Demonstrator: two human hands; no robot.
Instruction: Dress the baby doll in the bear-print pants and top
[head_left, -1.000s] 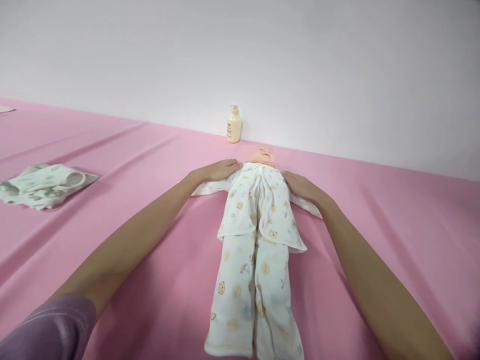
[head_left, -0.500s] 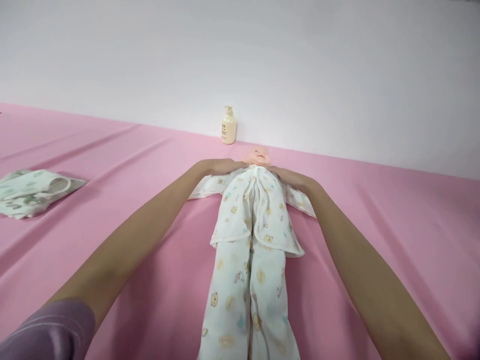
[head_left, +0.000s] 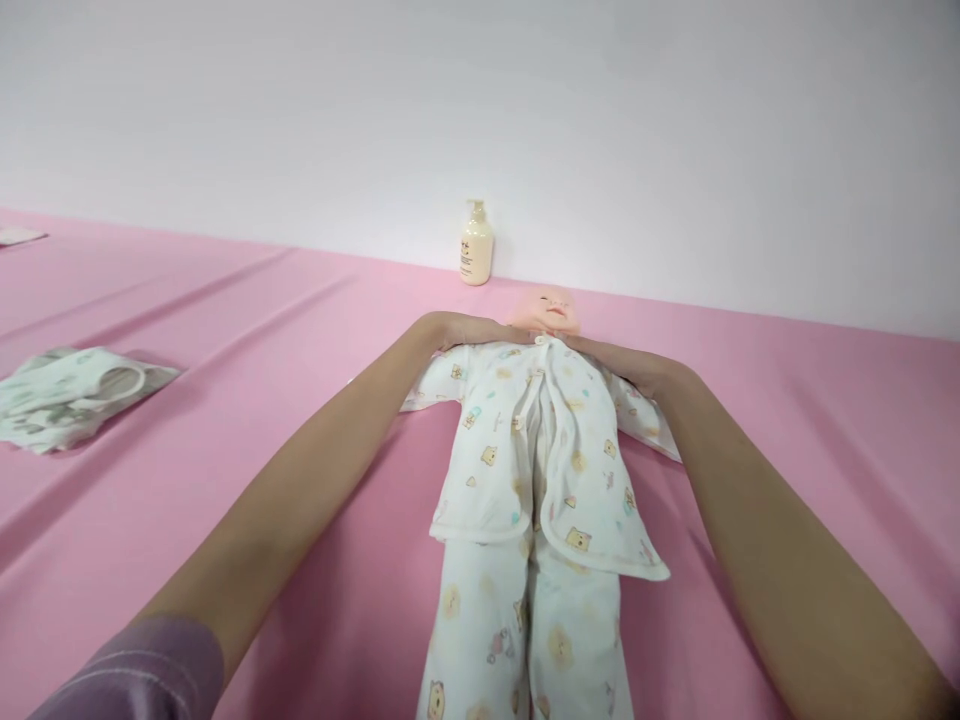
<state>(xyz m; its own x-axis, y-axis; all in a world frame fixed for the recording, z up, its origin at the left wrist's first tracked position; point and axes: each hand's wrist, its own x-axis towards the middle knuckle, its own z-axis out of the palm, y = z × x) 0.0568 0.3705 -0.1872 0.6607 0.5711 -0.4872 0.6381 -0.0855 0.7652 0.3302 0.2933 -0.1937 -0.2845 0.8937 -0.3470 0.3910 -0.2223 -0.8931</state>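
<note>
A baby doll lies on its back on the pink sheet, dressed in a white printed top and matching trousers. My left hand rests at the doll's neck on the left side of the collar. My right hand lies at the collar on the right side. Both sets of fingers press on the cloth by the neck; the fingertips are largely hidden. The top hangs apart down the front.
A cream pump bottle stands against the white wall behind the doll's head. A folded green-printed garment lies at the left. A pale item shows at the far left edge.
Both hands have slid inward from the doll's shoulders to its neck. The view has come closer to the doll.
</note>
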